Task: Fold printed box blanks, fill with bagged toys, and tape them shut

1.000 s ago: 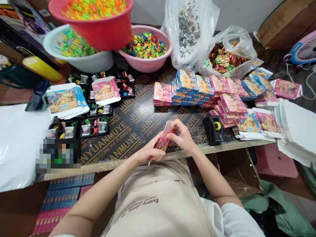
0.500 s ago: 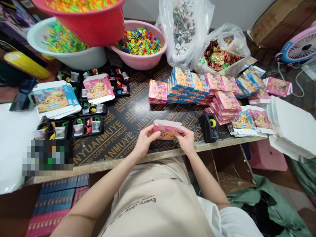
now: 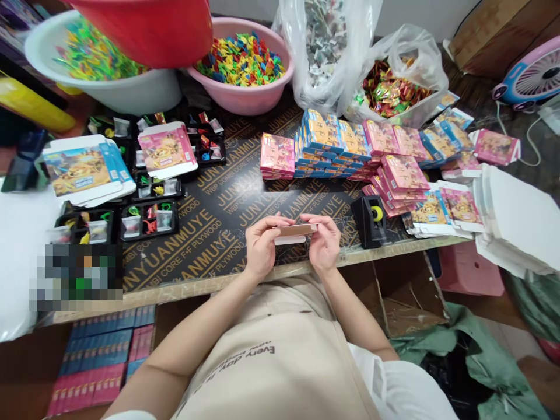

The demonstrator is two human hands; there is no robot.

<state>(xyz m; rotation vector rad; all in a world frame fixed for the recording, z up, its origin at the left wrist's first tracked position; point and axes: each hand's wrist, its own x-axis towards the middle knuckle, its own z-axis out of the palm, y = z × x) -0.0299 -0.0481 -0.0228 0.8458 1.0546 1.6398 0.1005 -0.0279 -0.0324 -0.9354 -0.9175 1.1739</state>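
Observation:
Above the front of the dark plywood table (image 3: pixel 210 227) I hold a small cardboard box (image 3: pixel 295 230) between both hands. Its narrow edge and a white flap (image 3: pixel 290 240) face me; the printed side is turned out of sight. My left hand (image 3: pixel 261 246) grips the left end, thumb on the near side. The right end lies between the thumb and fingers of my right hand (image 3: pixel 325 245). A black tape dispenser (image 3: pixel 366 224) with a yellow core stands to the right. Finished-looking pink boxes (image 3: pixel 277 154) and blue boxes (image 3: pixel 324 133) are stacked beyond my hands.
To the left, black trays (image 3: pixel 149 220) hold small colourful toys and packets, beside flattened blue cartons (image 3: pixel 79 169) and pink cartons (image 3: pixel 166 149). Basins, including a pink basin (image 3: pixel 245 105), and plastic bags (image 3: pixel 332 93) line the back. White cards (image 3: pixel 520 216) overhang the right front edge.
The box has been tilted, so its pink printed face no longer shows and its edge and a white flap do. Both hands have rotated with it, fingers now at the far side.

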